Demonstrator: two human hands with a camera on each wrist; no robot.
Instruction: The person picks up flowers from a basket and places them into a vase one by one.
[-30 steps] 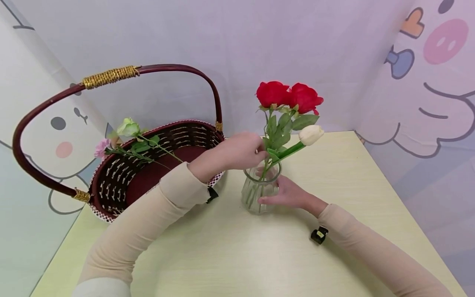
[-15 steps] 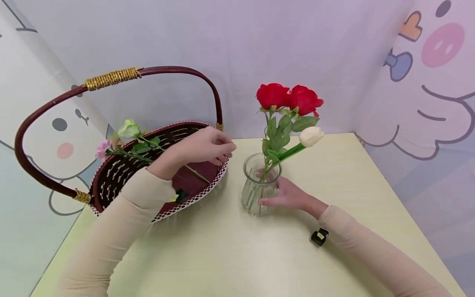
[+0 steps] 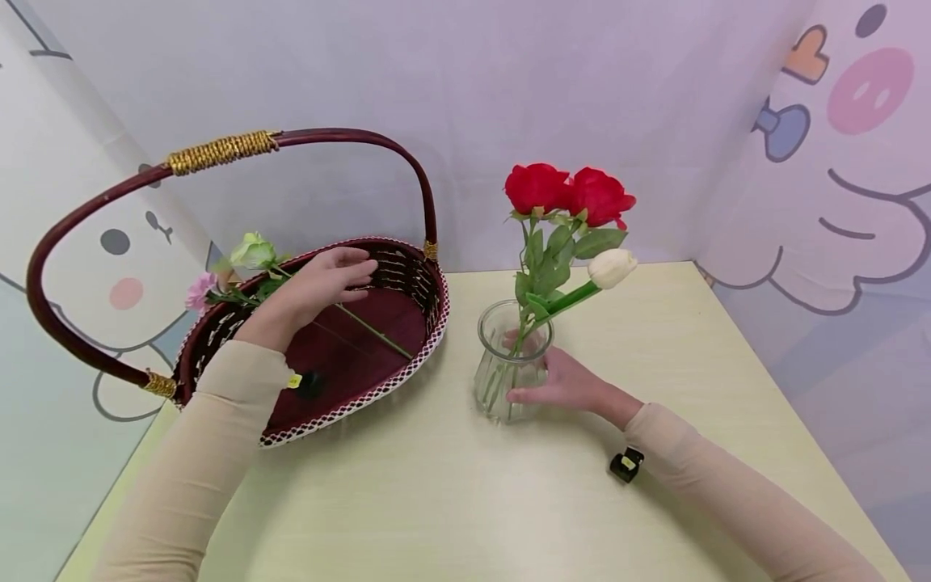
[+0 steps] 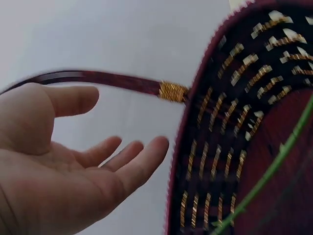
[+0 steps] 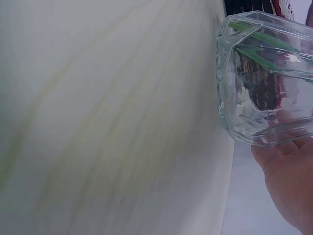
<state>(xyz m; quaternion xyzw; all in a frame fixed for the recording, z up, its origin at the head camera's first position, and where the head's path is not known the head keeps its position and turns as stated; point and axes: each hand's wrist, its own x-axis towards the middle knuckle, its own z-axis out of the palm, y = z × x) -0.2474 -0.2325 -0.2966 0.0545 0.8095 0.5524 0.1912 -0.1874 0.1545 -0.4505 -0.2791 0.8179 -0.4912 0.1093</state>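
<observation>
My left hand (image 3: 320, 283) is over the wicker basket (image 3: 349, 404), fingers loosely extended, holding nothing; in the left wrist view its thumb and fingers stand apart. Below it a green flower stem (image 3: 374, 330) slants across the basket floor. A pale green flower (image 3: 253, 251) and a pink flower (image 3: 200, 292) lean over the basket's left back rim. My right hand (image 3: 570, 382) grips the side of a clear glass vase (image 3: 494, 380), fingers behind and thumb in front. Two red flowers (image 3: 538, 189) and a white tulip (image 3: 612, 267) stand in the vase.
The basket's tall arched handle (image 3: 349, 135) rises behind the left hand. A small black device (image 3: 626, 465) sits by the right wrist. A light wooden table (image 3: 465, 509) carries everything, with printed cloth (image 3: 618, 97) behind it.
My left hand has left the flower stems at the vase and moved left over the basket, its fingers opening out. The right hand stays on the vase.
</observation>
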